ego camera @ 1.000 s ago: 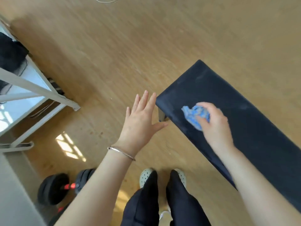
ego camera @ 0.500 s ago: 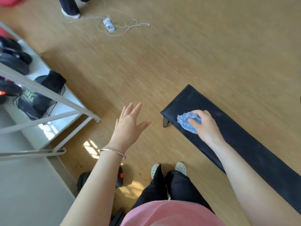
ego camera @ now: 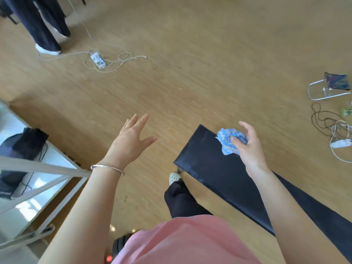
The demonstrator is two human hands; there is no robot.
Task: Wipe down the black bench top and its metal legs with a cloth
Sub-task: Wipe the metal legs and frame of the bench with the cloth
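Far left: a white metal rack [ego camera: 38, 166] stands on the wooden floor [ego camera: 190, 82], with a black bag [ego camera: 28, 145] on its shelf. Top left: the legs of a second person [ego camera: 43, 25] in dark trousers. Just right of them, a white power strip [ego camera: 98, 60] lies among loose pale cable.

Left hand [ego camera: 131, 141]: raised over bare floor, back of the hand up, fingers straight and spread, thumb out to the side. It holds nothing and touches nothing. A thin metal bracelet [ego camera: 107, 168] sits on that wrist.

Bottom centre: the wearer's pink top, a black trouser leg and one pale shoe [ego camera: 174, 178]. Part of a black dumbbell [ego camera: 122, 242] shows beside the top.

Bench top [ego camera: 219, 168]: black, running from its near end just beside the shoe down to the lower right corner. A short piece of a metal leg [ego camera: 179, 169] shows under the end corner; the other legs are hidden.

Cloth [ego camera: 228, 141]: blue and white, crumpled, over the far edge of the bench top near its end. Whether it touches the surface cannot be told.

Right hand [ego camera: 249, 147]: grips the cloth, thumb and curled fingers closed around it, forefinger raised free.

Far right, well apart from the bench: a folding metal stool [ego camera: 327, 88] lying on the floor, and below it a tangle of dark and white cables [ego camera: 333, 130].
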